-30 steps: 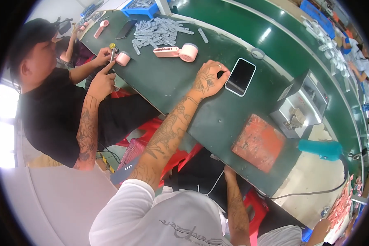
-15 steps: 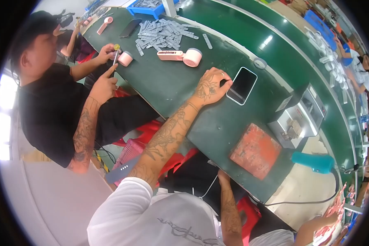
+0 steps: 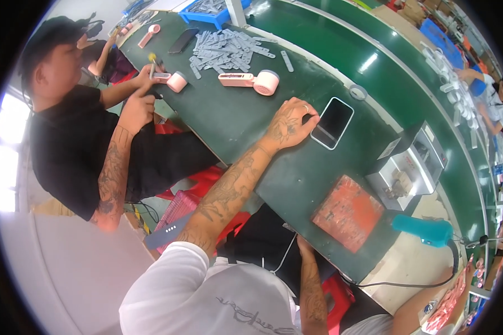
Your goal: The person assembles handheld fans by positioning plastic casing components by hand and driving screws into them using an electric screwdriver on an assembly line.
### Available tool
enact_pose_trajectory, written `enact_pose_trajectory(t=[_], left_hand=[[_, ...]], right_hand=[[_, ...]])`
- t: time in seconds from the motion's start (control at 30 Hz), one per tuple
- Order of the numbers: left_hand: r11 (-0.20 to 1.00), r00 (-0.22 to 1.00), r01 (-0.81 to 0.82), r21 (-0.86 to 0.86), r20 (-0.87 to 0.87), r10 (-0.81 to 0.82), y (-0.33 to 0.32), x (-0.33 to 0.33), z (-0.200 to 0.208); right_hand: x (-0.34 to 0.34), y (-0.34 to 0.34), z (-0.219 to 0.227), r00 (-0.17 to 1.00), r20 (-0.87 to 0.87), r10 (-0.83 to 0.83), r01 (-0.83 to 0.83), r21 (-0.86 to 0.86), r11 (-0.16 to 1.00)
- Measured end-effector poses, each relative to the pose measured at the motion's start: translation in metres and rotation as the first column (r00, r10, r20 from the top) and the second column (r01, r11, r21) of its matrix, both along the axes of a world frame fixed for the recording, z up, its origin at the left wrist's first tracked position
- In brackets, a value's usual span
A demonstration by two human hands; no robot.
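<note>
a: in the head view, where's the phone (image 3: 333, 124)?
b: flat on the green bench (image 3: 290, 187), just beside the left hand (image 3: 289, 121), which probably leans there for support.
a: its fingers?
b: curled toward the thumb; i can't tell whether the tips meet.
a: the right hand (image 3: 305, 249)?
b: near the bench edge, fingers hidden, so i can't tell. the pink fan (image 3: 266, 82) lies beyond, perhaps kept within reach.

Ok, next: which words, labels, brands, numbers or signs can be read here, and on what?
White shirt: dark script, slanted and partly blurred; not copied out.
Grey metal device: small marks, too small to read.
Phone: dark screen, no text visible.
</note>
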State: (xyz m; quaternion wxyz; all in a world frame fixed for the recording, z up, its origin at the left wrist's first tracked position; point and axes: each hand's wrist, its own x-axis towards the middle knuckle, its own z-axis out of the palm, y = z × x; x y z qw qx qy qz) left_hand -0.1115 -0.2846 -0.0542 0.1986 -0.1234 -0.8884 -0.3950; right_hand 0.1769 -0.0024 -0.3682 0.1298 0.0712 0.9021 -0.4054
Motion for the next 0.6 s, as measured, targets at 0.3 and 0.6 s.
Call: enact_pose_trajectory(t=[0.3,0.6], left_hand=[[1.000,0.999,-0.029,0.010,-0.019,0.029,0.000,-0.004,-0.001],[1.000,0.999,-0.017,-0.002,-0.037,0.016,-0.004,-0.003,-0.002]], right_hand=[[-0.011,-0.003,0.025,0.995,-0.024,0.098,-0.098,0.025,0.995],[-0.015,-0.011,0.058,0.989,-0.025,0.148,-0.146,0.064,0.987]])
